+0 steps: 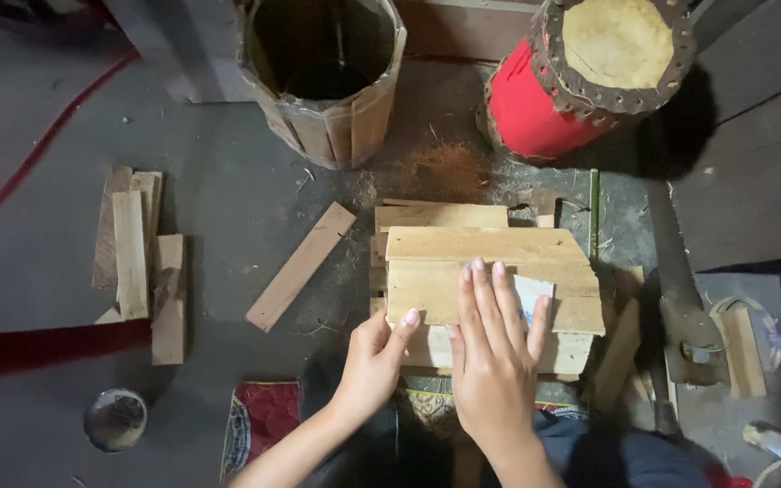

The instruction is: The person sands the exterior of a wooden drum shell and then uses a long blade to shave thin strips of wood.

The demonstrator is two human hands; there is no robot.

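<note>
Two hands: both rest on a stack of wooden slats (490, 271) at the centre of the view, just in front of the person's knees.
Right hand (496, 348): lies flat, fingers spread and pressed down on the top slat, over a small pale sheet (532, 294) that looks like sandpaper; nothing is pinched, and the open palm seems placed to bear down on the sheet.
Left hand (377, 361): at about 8 o'clock from the stack's middle, fingers curled against the near left edge with the thumb on top; this loose grip seems to steady the slats so they do not slide.
Stack position: the slats sit piled on the floor, offset like steps, each upper piece leaving the edge of the one below bare.
Cloth (264, 420): a red patterned piece at 7 o'clock, under the left forearm.
Round tin (115, 418): farther out at 8 o'clock, well apart from the hands.
Loose slat (300, 267): lies alone, slanted, at 9 o'clock of the stack.
Slat pile (137, 262): farther left at 9 o'clock, pieces set side by side, probably kept within reach.
Blade tool (684, 312): at 3 o'clock, lying lengthwise.
Open barrel shell (323, 77): at 11 o'clock, built of similar slats.
Red drum (589, 77): at 1 o'clock, tilted, skin head upward.
</note>
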